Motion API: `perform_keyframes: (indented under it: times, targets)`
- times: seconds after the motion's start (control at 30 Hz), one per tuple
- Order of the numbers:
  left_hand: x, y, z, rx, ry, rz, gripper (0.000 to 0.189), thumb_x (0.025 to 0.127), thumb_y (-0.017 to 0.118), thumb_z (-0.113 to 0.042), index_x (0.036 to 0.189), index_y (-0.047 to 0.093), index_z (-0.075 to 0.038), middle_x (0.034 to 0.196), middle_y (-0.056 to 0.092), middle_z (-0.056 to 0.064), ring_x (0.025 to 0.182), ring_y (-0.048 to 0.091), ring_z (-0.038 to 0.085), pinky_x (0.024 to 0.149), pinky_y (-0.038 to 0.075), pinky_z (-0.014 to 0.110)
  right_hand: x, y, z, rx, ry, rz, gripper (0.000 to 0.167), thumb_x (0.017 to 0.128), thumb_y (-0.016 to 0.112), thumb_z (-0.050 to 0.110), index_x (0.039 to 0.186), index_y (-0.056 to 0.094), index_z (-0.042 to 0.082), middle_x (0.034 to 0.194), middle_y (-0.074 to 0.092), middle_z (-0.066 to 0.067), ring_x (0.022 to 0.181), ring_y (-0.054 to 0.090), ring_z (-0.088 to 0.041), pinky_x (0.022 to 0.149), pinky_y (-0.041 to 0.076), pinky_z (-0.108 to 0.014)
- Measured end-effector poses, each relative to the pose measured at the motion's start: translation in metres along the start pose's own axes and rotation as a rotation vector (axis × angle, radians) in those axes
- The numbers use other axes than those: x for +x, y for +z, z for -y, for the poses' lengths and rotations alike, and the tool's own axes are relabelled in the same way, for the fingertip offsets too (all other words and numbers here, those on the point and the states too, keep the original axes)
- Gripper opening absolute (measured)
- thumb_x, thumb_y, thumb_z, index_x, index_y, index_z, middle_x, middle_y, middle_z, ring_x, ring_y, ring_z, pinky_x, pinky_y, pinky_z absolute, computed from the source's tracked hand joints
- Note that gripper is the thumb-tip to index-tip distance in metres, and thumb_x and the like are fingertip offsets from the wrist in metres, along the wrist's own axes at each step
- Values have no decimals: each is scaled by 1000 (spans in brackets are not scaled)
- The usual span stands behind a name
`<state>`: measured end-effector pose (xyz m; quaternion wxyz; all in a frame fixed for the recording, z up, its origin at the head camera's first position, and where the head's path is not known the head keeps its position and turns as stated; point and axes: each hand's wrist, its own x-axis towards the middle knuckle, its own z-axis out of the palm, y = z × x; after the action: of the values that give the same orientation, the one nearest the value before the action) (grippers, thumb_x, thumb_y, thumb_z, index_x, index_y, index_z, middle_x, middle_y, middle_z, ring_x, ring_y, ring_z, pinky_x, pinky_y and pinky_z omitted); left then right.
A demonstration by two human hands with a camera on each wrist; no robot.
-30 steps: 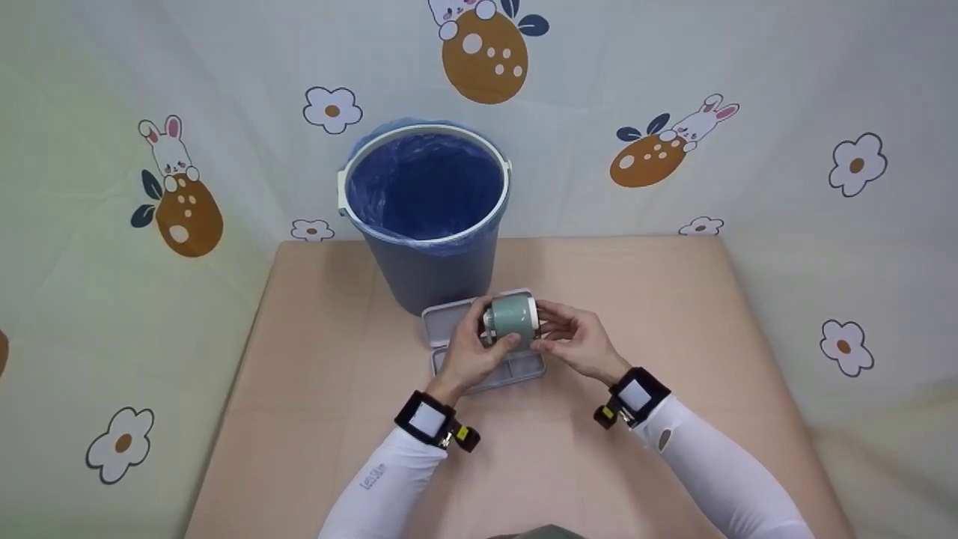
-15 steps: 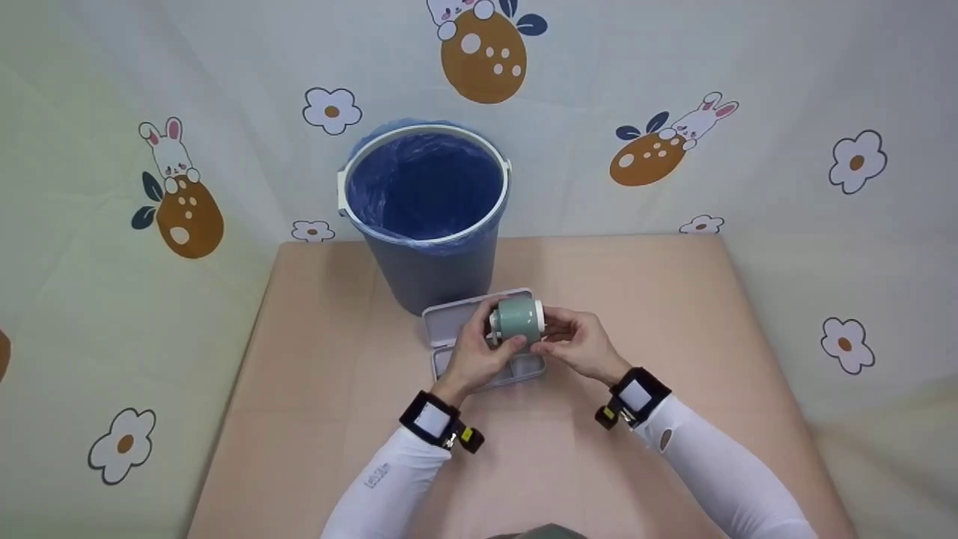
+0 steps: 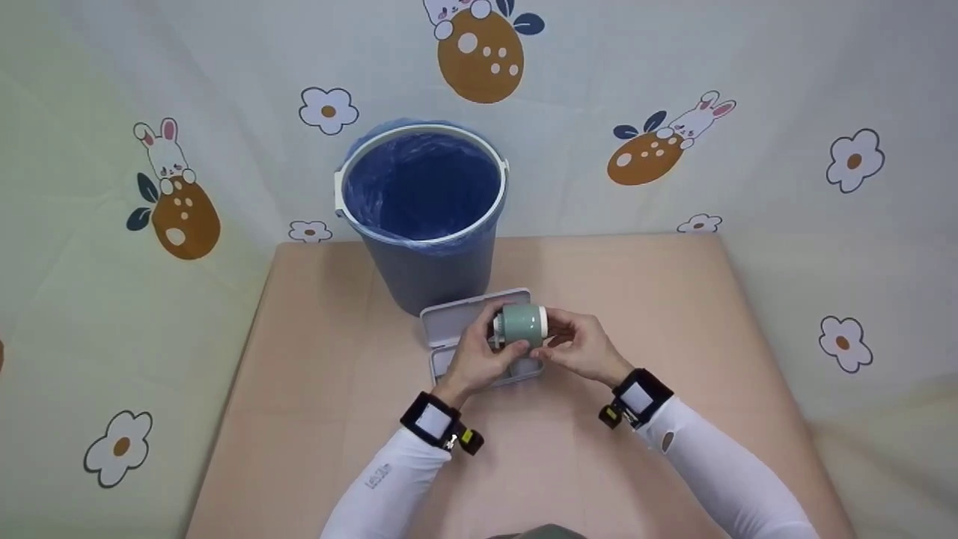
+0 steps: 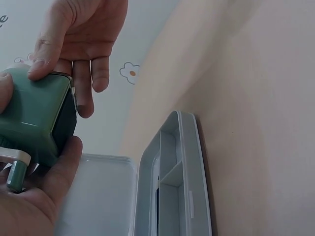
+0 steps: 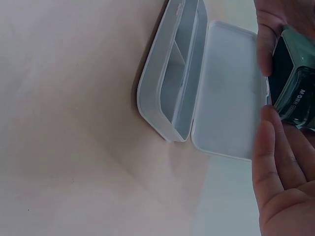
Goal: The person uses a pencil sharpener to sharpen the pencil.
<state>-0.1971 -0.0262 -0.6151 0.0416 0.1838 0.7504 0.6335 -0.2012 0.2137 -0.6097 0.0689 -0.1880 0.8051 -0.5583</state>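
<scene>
A green pencil sharpener (image 3: 522,323) with a white front is held up over an open pencil case (image 3: 440,323). My left hand (image 3: 473,361) grips its body from the crank side, thumb on the near face. The crank handle (image 4: 17,174) shows beside the left palm in the left wrist view. My right hand (image 3: 587,348) holds the white front end between thumb and fingers; in the left wrist view its thumb (image 4: 42,64) lies on the sharpener's edge. Dark underside and lettering of the sharpener (image 5: 298,93) face the right wrist camera. Some right fingertips are hidden behind the body.
A grey bin (image 3: 434,273) lined with a blue bag stands behind the case. The case's divided tray (image 4: 172,172) lies under the hands, with a dark thin item partly seen inside. A peach cloth (image 3: 636,277) covers the table; patterned curtains (image 3: 584,60) surround it.
The sharpener and left hand have shifted slightly right and toward me. The right hand has barely moved and stays at the white end.
</scene>
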Motion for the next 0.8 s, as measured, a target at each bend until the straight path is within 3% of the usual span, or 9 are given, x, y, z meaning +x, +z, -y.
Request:
perform_keyframes:
  times: [0.27, 0.47, 0.63, 0.8]
  targets:
    - [6, 9, 0, 54, -31, 40, 68, 94, 88, -21, 153, 58, -6, 136, 76, 17, 121, 74, 28, 104, 61, 39, -2, -9, -1, -100, 4, -29, 69, 88, 94, 12, 150, 68, 1, 130, 82, -16, 102, 75, -11, 87, 67, -35]
    - [16, 10, -6, 241, -68, 81, 66, 86, 94, -29, 144, 68, -9, 131, 79, 11, 116, 74, 25, 102, 62, 41, -5, -13, -5, -134, 25, -41, 67, 87, 94, 7, 149, 69, 3, 131, 81, -17, 101, 75, -16, 89, 69, -41]
    - [27, 14, -11, 310, -63, 121, 66, 85, 94, -24, 145, 69, -9, 132, 79, 11, 117, 74, 26, 105, 60, 45, -11, -12, -13, -103, 67, -113, 69, 86, 95, 5, 149, 68, 2, 135, 80, -18, 106, 76, -20, 92, 69, -45]
    - [34, 27, -11, 387, -71, 114, 69, 84, 94, -22, 147, 67, -8, 132, 79, 13, 118, 73, 30, 109, 58, 48, -20, -11, -24, -79, 120, -193, 67, 86, 94, 4, 148, 68, -1, 135, 80, -21, 113, 79, -26, 94, 69, -48]
